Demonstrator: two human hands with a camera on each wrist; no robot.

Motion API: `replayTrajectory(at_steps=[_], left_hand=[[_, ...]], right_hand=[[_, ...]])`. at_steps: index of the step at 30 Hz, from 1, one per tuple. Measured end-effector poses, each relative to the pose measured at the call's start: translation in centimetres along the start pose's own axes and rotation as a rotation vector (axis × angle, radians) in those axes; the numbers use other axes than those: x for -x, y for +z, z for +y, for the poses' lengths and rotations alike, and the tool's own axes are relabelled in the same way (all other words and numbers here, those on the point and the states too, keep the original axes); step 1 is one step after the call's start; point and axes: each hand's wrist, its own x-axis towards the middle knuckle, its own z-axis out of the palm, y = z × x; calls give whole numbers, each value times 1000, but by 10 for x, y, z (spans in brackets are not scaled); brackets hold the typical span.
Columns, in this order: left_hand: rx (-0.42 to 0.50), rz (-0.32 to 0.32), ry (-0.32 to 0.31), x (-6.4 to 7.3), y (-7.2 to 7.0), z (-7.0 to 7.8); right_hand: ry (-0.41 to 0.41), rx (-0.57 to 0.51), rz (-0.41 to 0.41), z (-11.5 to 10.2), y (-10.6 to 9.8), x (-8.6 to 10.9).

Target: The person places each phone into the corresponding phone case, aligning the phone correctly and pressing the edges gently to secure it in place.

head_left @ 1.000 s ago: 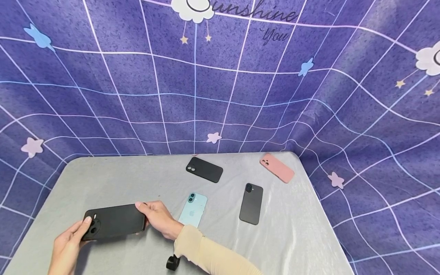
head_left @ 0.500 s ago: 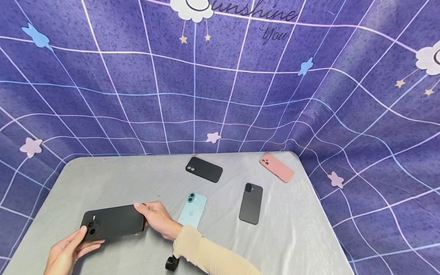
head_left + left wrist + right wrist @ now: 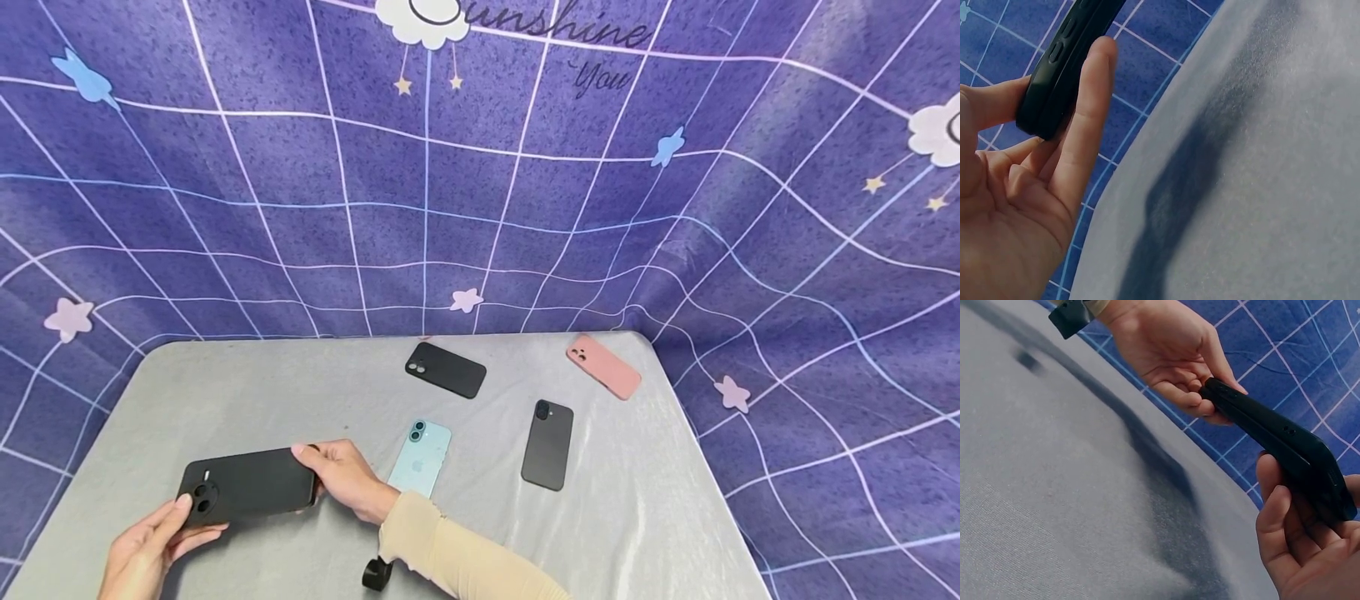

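Note:
A black phone in a black case (image 3: 251,485), with a round camera ring at its left end, is held above the table in both hands. My left hand (image 3: 142,546) pinches the camera end, thumb on the back near the lenses and fingers stretched out below the lower edge. The opposite end is in my right hand (image 3: 345,479), thumb on top. In the left wrist view, side buttons show on the phone case (image 3: 1060,47). Seen from the right wrist, the dark edge (image 3: 1285,447) shows two layers, with right fingers (image 3: 1272,519) beneath it.
Under my right wrist lies a light blue phone (image 3: 422,458), partly covered. A dark grey phone (image 3: 548,446) is farther right. Toward the back lie a black phone case (image 3: 447,370) and a pink phone case (image 3: 604,367). A purple patterned curtain (image 3: 480,200) surrounds the grey-clothed table (image 3: 615,517).
My left thumb has slid down toward the camera end's lower corner, and its fingers now show below the edge. The phone's left end has tipped slightly. My right hand stays put.

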Motion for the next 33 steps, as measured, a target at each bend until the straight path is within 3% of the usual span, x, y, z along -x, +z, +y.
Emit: replayTrajectory(at_steps=[4,9,16,26,33], left_hand=[[-9,51,15,0,4,0],[42,61,42,-1,7,1],[113,75,83,-3,9,1],[148,105,124,-3,12,3],[164,146,172,-4,14,3]], right_hand=[[7,21,4,0,0,0],[14,53,-8,-1,-2,0],[42,-6,-94,-4,-6,-1],[49,-46,-123,-4,-9,-1],[59,-93,-232,-1,-12,2]])
